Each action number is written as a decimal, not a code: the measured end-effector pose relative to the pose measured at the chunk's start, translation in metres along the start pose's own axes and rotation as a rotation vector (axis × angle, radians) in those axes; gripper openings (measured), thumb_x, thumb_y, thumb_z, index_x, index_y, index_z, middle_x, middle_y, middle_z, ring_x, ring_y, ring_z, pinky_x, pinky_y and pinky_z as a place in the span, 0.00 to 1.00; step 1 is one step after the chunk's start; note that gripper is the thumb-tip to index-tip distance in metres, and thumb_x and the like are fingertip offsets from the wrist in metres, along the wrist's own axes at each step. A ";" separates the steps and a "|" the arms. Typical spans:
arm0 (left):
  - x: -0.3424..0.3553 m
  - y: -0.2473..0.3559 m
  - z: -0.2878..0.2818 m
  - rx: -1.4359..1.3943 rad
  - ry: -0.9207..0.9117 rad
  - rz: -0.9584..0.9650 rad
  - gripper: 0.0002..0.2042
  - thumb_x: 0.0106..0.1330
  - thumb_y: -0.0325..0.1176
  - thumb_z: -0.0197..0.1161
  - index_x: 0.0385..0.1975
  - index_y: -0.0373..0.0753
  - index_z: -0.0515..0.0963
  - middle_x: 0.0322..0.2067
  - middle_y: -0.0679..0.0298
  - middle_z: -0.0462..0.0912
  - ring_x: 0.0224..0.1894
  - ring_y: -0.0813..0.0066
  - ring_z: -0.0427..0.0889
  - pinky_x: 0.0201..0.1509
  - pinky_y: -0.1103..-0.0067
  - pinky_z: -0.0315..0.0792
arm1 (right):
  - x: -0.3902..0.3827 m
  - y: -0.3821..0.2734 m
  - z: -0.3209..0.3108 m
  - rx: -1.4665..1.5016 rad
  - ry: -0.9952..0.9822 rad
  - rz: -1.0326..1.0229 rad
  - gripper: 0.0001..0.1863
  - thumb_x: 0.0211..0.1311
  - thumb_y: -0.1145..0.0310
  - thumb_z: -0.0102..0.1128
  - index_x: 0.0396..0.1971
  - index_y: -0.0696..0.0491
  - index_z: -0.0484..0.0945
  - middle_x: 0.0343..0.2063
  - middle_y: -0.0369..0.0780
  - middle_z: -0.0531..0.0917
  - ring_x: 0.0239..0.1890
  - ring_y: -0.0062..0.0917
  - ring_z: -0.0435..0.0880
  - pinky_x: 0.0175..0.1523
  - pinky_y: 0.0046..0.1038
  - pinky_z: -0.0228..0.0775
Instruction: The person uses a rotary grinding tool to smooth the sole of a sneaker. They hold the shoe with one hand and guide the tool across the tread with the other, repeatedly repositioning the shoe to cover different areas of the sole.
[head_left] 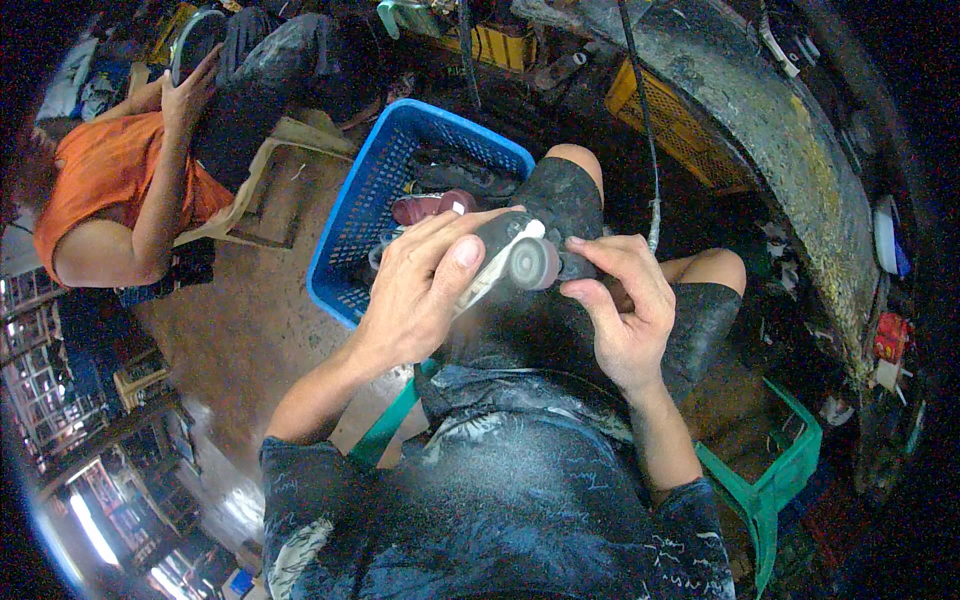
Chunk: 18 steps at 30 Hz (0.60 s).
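My left hand point(418, 278) grips a dark shoe with a pale sole edge point(487, 277), held tilted above my lap. My right hand point(632, 302) pinches a small dark tool between thumb and fingers; its round grey disc head point(530, 263) sits right beside the sole edge. Whether the disc touches the shoe I cannot tell. Beyond my left hand stands a blue plastic basket point(349, 222) with several shoes in it, among them a maroon shoe point(425, 206) and a dark one point(463, 176).
A black hose point(643, 110) hangs down near my right hand. At the left sits a person in an orange top point(140, 190), holding a round-edged thing. A green plastic stool point(765, 490) is at my right. Yellow crates point(675, 130) stand under a stained worktop point(800, 150).
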<state>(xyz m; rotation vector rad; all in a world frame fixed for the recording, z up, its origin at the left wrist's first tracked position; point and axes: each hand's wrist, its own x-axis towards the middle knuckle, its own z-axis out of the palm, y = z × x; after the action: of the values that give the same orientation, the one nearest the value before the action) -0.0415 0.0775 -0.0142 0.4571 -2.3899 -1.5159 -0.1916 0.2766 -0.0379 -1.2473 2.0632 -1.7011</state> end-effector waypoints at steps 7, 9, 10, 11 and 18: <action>0.001 0.002 0.002 -0.032 -0.005 -0.016 0.28 0.86 0.50 0.45 0.62 0.32 0.84 0.54 0.46 0.90 0.56 0.51 0.89 0.66 0.63 0.77 | -0.003 0.001 0.005 0.030 -0.015 -0.034 0.19 0.55 0.73 0.81 0.48 0.57 0.90 0.43 0.43 0.91 0.45 0.37 0.88 0.52 0.36 0.79; 0.000 0.004 0.002 -0.072 -0.007 -0.061 0.29 0.86 0.50 0.45 0.62 0.31 0.84 0.55 0.46 0.90 0.57 0.51 0.89 0.67 0.63 0.76 | -0.003 0.001 0.004 0.024 -0.022 -0.041 0.19 0.55 0.74 0.81 0.49 0.56 0.90 0.43 0.43 0.91 0.45 0.37 0.88 0.52 0.36 0.79; -0.001 0.004 0.002 -0.094 -0.008 -0.089 0.29 0.86 0.51 0.45 0.62 0.31 0.84 0.55 0.45 0.90 0.58 0.52 0.89 0.67 0.63 0.76 | -0.003 0.001 0.004 0.016 -0.018 -0.044 0.19 0.55 0.74 0.81 0.49 0.56 0.90 0.43 0.43 0.91 0.45 0.37 0.88 0.52 0.36 0.79; -0.002 0.004 0.002 -0.101 -0.004 -0.101 0.29 0.86 0.51 0.45 0.62 0.30 0.84 0.54 0.45 0.90 0.57 0.52 0.89 0.67 0.63 0.76 | -0.002 0.002 0.003 0.008 -0.013 -0.042 0.20 0.55 0.75 0.81 0.49 0.56 0.90 0.43 0.43 0.91 0.45 0.37 0.88 0.52 0.36 0.79; -0.004 -0.001 0.005 -0.145 -0.011 -0.207 0.32 0.86 0.54 0.43 0.60 0.29 0.83 0.54 0.44 0.89 0.57 0.49 0.88 0.66 0.63 0.75 | -0.003 0.002 0.008 0.044 -0.013 -0.033 0.20 0.54 0.75 0.81 0.49 0.56 0.90 0.42 0.43 0.90 0.44 0.37 0.88 0.53 0.35 0.78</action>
<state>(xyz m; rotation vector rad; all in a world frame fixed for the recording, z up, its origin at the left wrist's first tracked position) -0.0399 0.0829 -0.0177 0.6823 -2.2781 -1.7688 -0.1860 0.2729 -0.0429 -1.2823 1.9983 -1.7378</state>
